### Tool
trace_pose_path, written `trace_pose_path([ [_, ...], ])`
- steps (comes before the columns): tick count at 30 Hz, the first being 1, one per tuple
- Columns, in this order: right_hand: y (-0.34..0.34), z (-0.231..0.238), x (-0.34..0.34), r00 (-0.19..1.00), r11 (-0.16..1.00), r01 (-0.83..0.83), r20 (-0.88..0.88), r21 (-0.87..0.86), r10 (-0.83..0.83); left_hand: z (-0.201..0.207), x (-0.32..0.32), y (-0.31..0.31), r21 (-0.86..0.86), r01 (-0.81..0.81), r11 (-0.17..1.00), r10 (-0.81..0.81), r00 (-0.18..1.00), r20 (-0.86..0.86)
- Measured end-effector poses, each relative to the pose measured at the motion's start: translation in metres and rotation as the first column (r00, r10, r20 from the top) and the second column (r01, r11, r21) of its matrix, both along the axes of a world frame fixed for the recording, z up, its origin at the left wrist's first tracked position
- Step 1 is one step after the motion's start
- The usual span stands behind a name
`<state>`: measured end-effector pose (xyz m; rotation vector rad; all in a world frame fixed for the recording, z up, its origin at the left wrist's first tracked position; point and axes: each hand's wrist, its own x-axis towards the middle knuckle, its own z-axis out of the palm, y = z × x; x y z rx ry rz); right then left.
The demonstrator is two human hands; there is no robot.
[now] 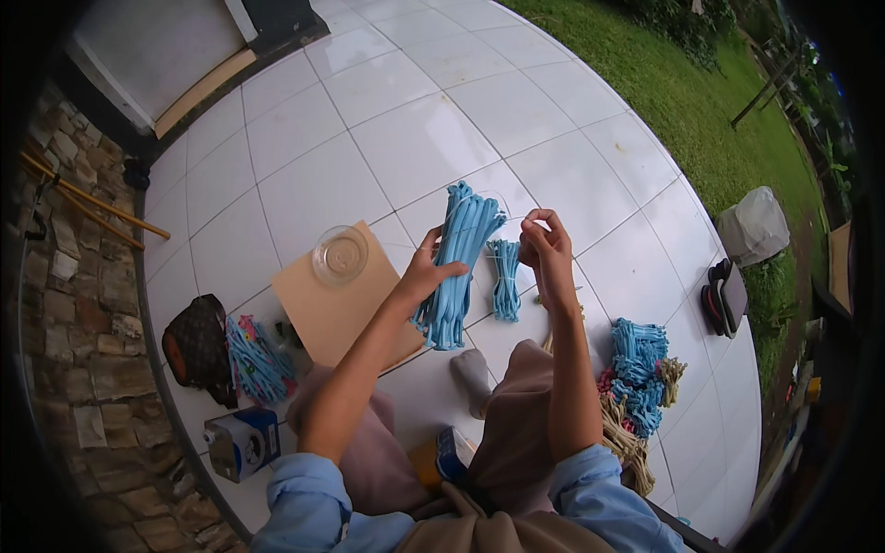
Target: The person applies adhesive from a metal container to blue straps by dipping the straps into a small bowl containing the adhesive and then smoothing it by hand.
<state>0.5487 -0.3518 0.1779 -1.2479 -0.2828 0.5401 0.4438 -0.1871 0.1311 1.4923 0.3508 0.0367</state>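
My left hand (430,279) is wrapped round a thick bundle of light blue strips (455,267), held upright above the floor. A thin pale thread (499,197) loops out from the upper part of the bundle toward my right hand (548,241). The fingertips of that hand are pinched together on the thread, level with the bundle's top. Just right of the big bundle, a smaller bundle of blue strips (505,281), bound round its middle, rests on the tiles. A brown board (318,309) lies to the left, with a clear round plastic container (340,256) on it.
More blue bundles (638,355) and beige bundles (627,442) are piled at my right. A dark bag (197,346), a blue-and-pink bundle (257,361) and a metal can (241,445) stand at my left. Dark sandals (725,297) lie near the grass edge.
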Motion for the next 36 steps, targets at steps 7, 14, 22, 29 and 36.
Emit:
trace_pose_path([
  [7,-0.063,-0.015,0.040,0.710,0.684,0.662,0.548,-0.307,-0.442,0.019,-0.012,0.025,-0.371,-0.235,0.898,0.231,0.971,-0.055],
  [14,-0.099,-0.045,0.067,0.656,0.535,0.750,0.537,-0.389,-0.530,0.001,-0.004,0.013,-0.216,-0.138,0.967,0.119,0.988,-0.100],
  [22,-0.031,-0.062,0.015,0.727,0.113,0.281,0.289,-0.953,0.623,-0.023,0.010,-0.018,-0.353,-0.096,0.931,0.075,0.995,-0.073],
  [29,-0.009,-0.028,-0.001,0.915,0.770,-0.383,-0.093,-0.511,0.393,-0.018,0.011,-0.028,-0.388,-0.102,0.916,0.108,0.994,-0.007],
  [36,0.010,-0.098,0.011,0.896,0.709,-0.262,0.107,-0.654,0.430,-0.072,0.019,-0.029,-0.325,-0.178,0.929,0.156,0.983,-0.092],
])
